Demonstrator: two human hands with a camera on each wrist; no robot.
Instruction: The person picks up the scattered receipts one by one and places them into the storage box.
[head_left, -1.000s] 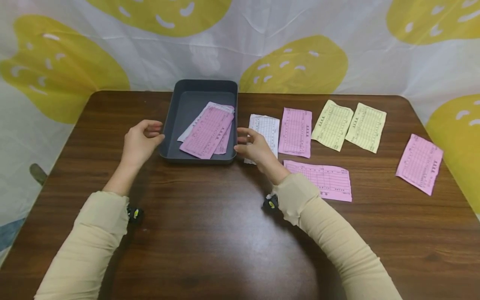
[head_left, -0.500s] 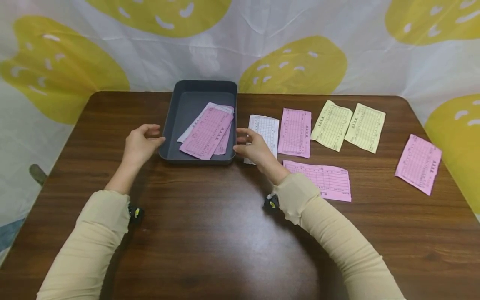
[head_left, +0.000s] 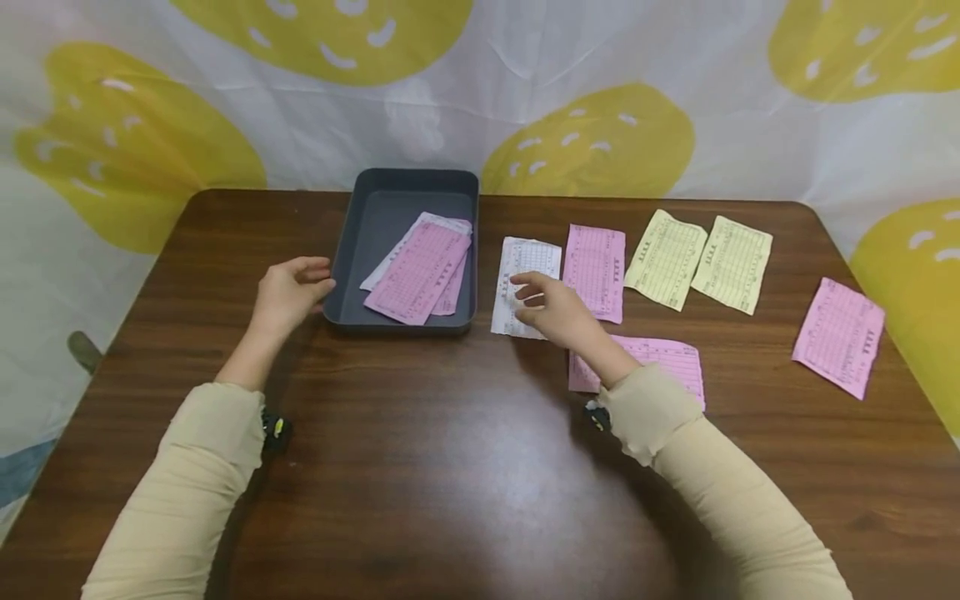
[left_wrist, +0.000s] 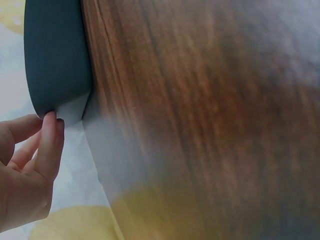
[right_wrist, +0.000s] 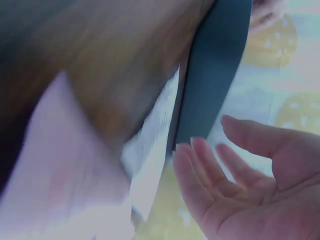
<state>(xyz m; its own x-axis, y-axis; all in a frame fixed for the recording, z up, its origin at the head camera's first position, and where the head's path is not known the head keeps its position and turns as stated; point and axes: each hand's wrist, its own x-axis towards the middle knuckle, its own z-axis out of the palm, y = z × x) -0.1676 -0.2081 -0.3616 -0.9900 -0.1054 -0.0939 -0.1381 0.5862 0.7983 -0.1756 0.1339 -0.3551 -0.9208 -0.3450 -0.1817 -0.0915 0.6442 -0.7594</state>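
Note:
A dark grey rectangular tray [head_left: 363, 237] stands at the back of the wooden table, with pink slips [head_left: 420, 275] and a white slip [head_left: 390, 265] overlapping inside it. My left hand [head_left: 288, 296] touches the tray's left outer side with thumb and fingertips; in the left wrist view its fingertips meet the tray wall [left_wrist: 57, 60]. To the right of the tray, my right hand [head_left: 558, 312] hovers over another white printed slip [head_left: 536, 250], partly covering it. Its fingers are loosely bent and hold nothing. A pink slip [head_left: 660, 354] lies partly under the right forearm.
Another pink slip [head_left: 596, 258] lies right of the white one. Beyond it are two yellow slips [head_left: 666, 260], side by side. One more pink slip [head_left: 838, 337] lies near the table's right edge. A patterned cloth [head_left: 420, 100] hangs behind the table [head_left: 450, 467].
My right hand has left the tray's right side and moved right, over the white slip. The left hand stays at the tray's left side. The view has tilted slightly.

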